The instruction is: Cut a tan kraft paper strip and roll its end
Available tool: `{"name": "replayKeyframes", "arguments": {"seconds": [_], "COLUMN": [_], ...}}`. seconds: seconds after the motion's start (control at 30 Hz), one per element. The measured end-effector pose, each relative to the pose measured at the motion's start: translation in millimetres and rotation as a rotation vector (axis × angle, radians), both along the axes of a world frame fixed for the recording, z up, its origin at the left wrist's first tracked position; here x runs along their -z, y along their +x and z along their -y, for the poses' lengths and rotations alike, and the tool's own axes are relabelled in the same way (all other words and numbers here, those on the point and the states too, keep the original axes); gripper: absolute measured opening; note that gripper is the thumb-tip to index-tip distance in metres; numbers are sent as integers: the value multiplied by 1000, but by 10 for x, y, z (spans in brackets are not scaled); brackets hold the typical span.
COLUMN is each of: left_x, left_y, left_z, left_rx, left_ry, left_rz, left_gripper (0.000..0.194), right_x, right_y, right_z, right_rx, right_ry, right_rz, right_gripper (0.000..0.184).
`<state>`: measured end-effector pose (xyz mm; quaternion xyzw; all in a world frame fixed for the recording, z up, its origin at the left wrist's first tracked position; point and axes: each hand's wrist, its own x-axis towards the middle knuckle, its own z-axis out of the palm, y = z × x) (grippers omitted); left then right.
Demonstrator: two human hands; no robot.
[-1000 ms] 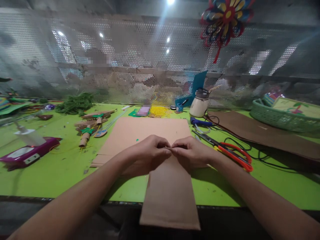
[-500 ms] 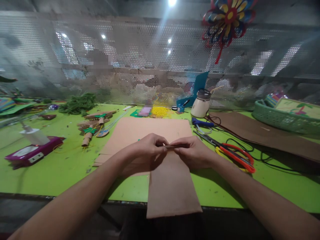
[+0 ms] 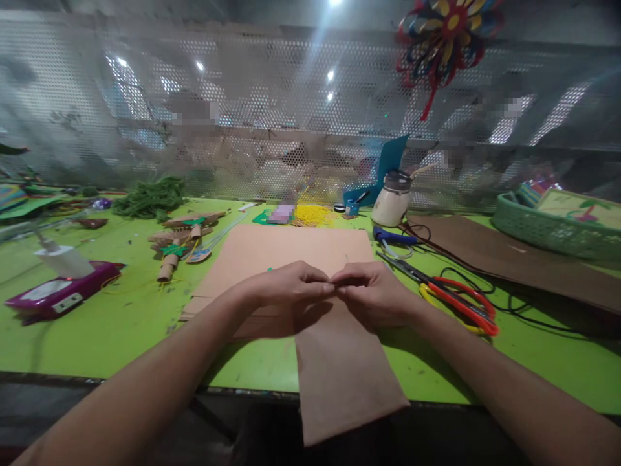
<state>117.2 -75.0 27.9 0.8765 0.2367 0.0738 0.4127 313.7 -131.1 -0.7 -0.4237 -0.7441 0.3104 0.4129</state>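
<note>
A long strip of brown paper (image 3: 342, 372) hangs from my fingers toward me, its lower end past the table's front edge. My left hand (image 3: 295, 288) pinches the strip's far end from the left, thumb and fingers pressed together. From the other side my right hand (image 3: 376, 291) pinches the same end, and the fingertips of both hands meet. The pinched edge itself is hidden behind the fingers. Under and beyond the hands lies a stack of light brown paper sheets (image 3: 291, 246).
Red and yellow-handled scissors (image 3: 456, 301) and a blue-handled tool (image 3: 395, 237) with a cord lie right. A jar (image 3: 391, 200) and a green basket (image 3: 557, 226) stand behind. Leftward are a purple power strip (image 3: 63, 294), small cardboard figures (image 3: 169, 259) and green strands (image 3: 150, 199).
The hands have come closer together at the paper's far end, fingertips now touching. The strip's near end has swung to the right and tilted.
</note>
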Motion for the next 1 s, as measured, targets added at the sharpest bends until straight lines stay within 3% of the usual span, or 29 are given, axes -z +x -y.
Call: {"name": "replayKeyframes", "arguments": {"seconds": [0.23,0.37,0.5,0.63,0.8,1.0], "left_x": [47,61,13,-22,-21,39], "left_y": [-5,43,64,43,9,41], "left_z": [5,68,104,97,55,52], "left_rx": [-17,-83,-104,-118,-100,-88], "left_ry": [-321,-489,-455,-425,-255,-248], "left_rz": [135,199,147,114,72,67], "left_gripper": [31,25,27,35,34,38], "right_x": [-34,17,57,-31,-140,-46], "right_y": [-16,-28,-39,19,175,119], "right_z": [10,-4,0,27,-6,-45], "right_rx": [-11,30,27,-40,-148,14], "right_ry": [177,88,-220,-505,-557,-454], "right_rz": [88,35,-163,-371,-429,-278], "right_gripper": [21,28,27,37,38,33]}}
